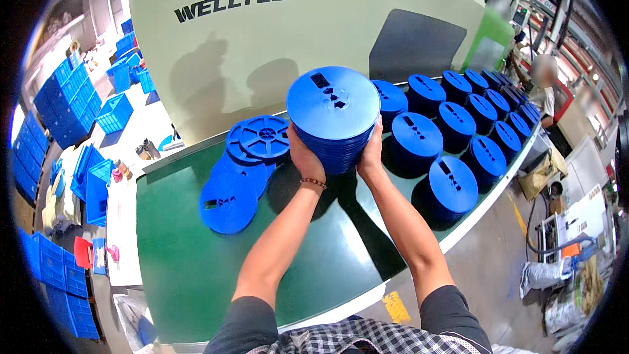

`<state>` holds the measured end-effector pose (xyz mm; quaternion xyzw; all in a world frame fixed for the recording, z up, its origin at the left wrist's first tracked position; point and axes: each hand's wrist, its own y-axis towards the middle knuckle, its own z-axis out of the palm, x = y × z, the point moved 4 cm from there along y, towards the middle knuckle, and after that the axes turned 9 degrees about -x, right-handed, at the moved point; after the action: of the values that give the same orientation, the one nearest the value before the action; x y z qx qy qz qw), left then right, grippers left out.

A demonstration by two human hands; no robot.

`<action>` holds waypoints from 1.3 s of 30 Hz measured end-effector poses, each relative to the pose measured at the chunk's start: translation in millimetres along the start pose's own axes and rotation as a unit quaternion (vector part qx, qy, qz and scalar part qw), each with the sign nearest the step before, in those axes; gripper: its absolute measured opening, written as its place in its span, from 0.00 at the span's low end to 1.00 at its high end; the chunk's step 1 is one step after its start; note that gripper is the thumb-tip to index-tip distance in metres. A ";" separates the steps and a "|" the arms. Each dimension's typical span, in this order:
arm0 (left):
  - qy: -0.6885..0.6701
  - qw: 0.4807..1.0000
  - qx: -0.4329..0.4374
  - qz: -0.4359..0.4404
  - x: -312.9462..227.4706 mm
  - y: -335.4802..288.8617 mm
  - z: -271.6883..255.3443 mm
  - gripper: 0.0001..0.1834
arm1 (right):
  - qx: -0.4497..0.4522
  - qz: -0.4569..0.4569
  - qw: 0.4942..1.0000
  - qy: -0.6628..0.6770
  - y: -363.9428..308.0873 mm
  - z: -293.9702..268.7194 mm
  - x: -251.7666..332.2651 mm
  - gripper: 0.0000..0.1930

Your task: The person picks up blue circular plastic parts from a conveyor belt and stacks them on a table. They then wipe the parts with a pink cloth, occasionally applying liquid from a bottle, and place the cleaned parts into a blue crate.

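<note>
A tall stack of round blue plastic reel discs (333, 115) is held above the table between my two hands. My left hand (305, 156), with a beaded bracelet at the wrist, wraps the stack's left side. Against its right side presses my right hand (372, 149), fingers partly hidden behind the discs. The top disc has a dark slot and small cut-outs. To the left, several loose discs (229, 203) overlap on the green tabletop (190, 282). One spoked disc (265, 136) lies on top of them. Rows of similar disc stacks (453, 183) stand at the right.
A large pale machine housing (334, 0) borders the table's far side. Blue crates (114, 113) and a white bench (124, 249) are on the left. Past the right edge are a floor with sacks (547, 278), equipment, and another person (544, 95) farther back.
</note>
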<state>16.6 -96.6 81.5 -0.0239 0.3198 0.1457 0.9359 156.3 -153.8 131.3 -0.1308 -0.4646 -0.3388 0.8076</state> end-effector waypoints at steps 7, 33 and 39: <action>-0.022 0.996 0.064 -0.056 -107.6 -43.0 -36.7 0.37 | -0.030 0.040 0.999 -0.011 -99.9 22.6 0.7 0.39; 0.069 0.936 -0.260 0.225 -639.0 -161.9 -441.5 0.32 | 0.275 0.276 0.919 0.064 -663.6 310.7 -96.6 0.34; 0.079 0.926 -0.275 0.247 -756.3 -140.2 -565.4 0.34 | 0.259 0.299 0.916 0.067 -783.7 388.8 -176.7 0.36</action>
<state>-847.0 -503.4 83.6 -0.2121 0.3362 0.4518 0.7987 -685.0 -451.0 109.6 -0.0272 -0.4200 0.0429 0.9061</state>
